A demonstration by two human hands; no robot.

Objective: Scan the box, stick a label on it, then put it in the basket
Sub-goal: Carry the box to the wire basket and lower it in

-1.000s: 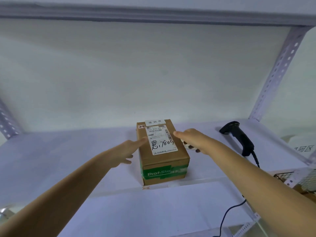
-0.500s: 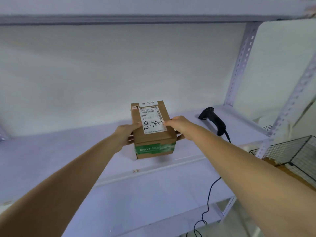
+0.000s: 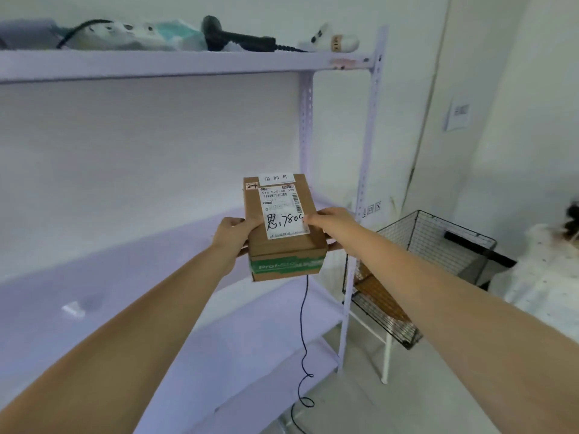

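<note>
A brown cardboard box [image 3: 283, 252] with a green printed band on its front is held in the air in front of the shelf. A white shipping label [image 3: 282, 211] with black handwriting covers its top, and a small white label sits at its far edge. My left hand [image 3: 233, 234] grips the box's left side. My right hand [image 3: 332, 223] grips its right side, thumb on the label. A black wire basket [image 3: 438, 242] stands to the right of the box, lower down, with brown cardboard inside.
A pale metal shelf [image 3: 109, 277] runs to the left, its upright post [image 3: 360, 195] just behind the box. A black scanner cable [image 3: 304, 339] hangs below the box. The top shelf holds another black scanner [image 3: 235, 34] and white items. A small white scrap [image 3: 73, 308] lies on the shelf.
Both hands closed on the box, lifted it off the shelf and carried it rightward. The view swung right and up, showing the wire basket and the top shelf.
</note>
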